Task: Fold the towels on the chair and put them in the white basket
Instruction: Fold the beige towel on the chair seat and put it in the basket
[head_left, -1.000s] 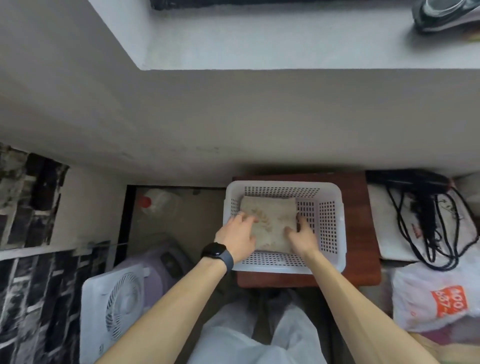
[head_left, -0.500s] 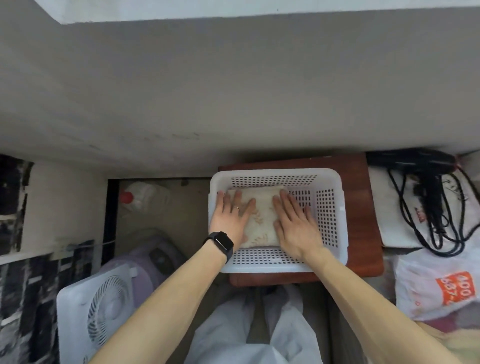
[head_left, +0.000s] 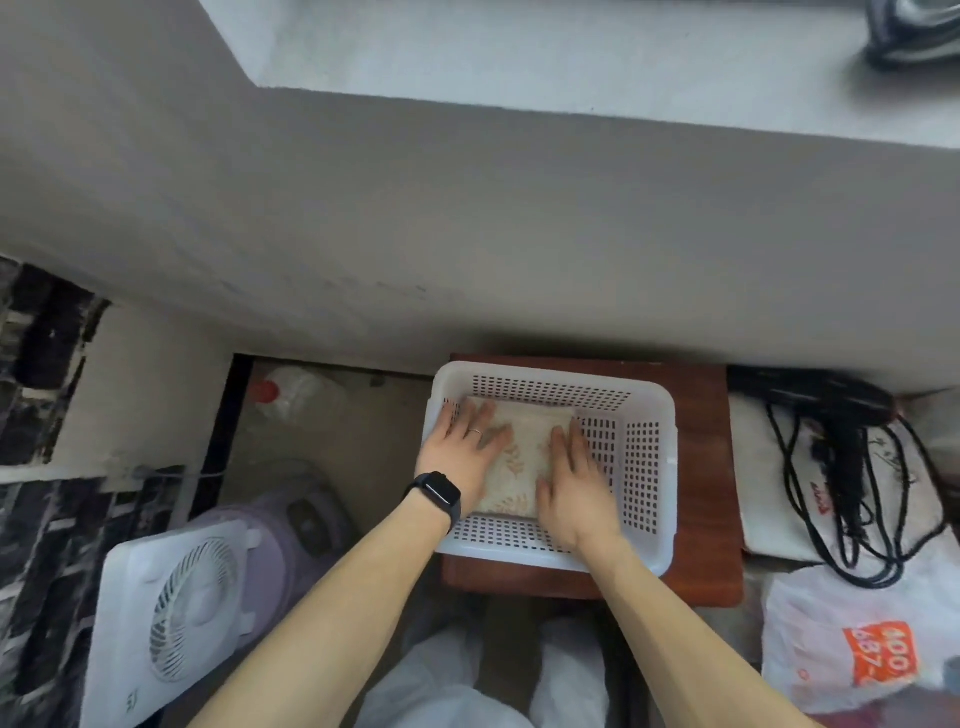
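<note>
A white perforated basket (head_left: 644, 457) stands on a reddish-brown wooden chair seat (head_left: 706, 467). Inside it, at the left, lies a folded beige towel (head_left: 522, 457) with a leaf pattern. My left hand (head_left: 462, 447), with a ring and a black watch on the wrist, rests flat on the towel's left side, fingers spread. On the towel's right side my right hand (head_left: 571, 483) also lies flat, palm down. Neither hand grips the cloth. Part of the towel is hidden under both hands.
A grey wall ledge (head_left: 467, 218) rises right behind the chair. A white box fan (head_left: 171, 608) and a purple appliance (head_left: 291, 530) sit on the floor to the left. Right of the chair lie a black hair dryer with cord (head_left: 841, 447) and a white plastic bag (head_left: 857, 644).
My hands went from holding the towel's near edge to lying flat on top of it, then slid slightly apart toward its sides. The camera view tilted down and back up.
</note>
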